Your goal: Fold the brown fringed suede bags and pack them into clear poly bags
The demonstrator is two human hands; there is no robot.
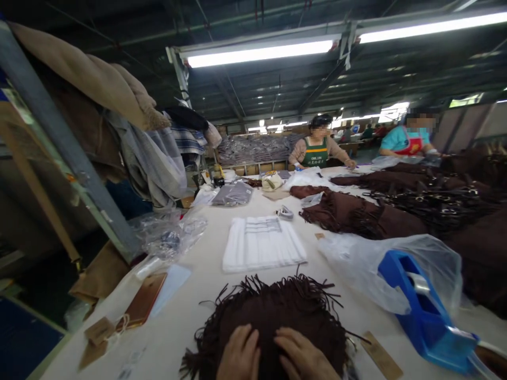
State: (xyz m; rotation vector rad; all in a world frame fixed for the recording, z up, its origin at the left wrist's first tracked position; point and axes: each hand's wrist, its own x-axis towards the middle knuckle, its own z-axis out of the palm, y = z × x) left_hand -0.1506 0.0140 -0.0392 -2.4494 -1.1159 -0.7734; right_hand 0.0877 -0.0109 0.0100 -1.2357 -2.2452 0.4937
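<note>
A dark brown fringed bag (pixel 273 306) lies on the table close to me, its thin strips spread round the far edge and both sides. My left hand (pixel 240 354) rests on its top, fingers stretched out. Beside it, with a narrow gap between, my right hand (pixel 301 354) also presses flat on the brown material. Neither hand grips anything. A brown card tag (pixel 381 354) sits at the bag's right side, by a bit of metal hardware. The bag's near part runs out of view.
A blue tape dispenser (pixel 428 311) and clear plastic bag (pixel 368 264) lie right. Folded white cloth (pixel 263 245) is ahead. A phone (pixel 144 301) and tags (pixel 99 332) lie left, near a metal post (pixel 75 137). Brown fringed bags (pixel 364 214) are piled right; two people (pixel 317 150) work beyond.
</note>
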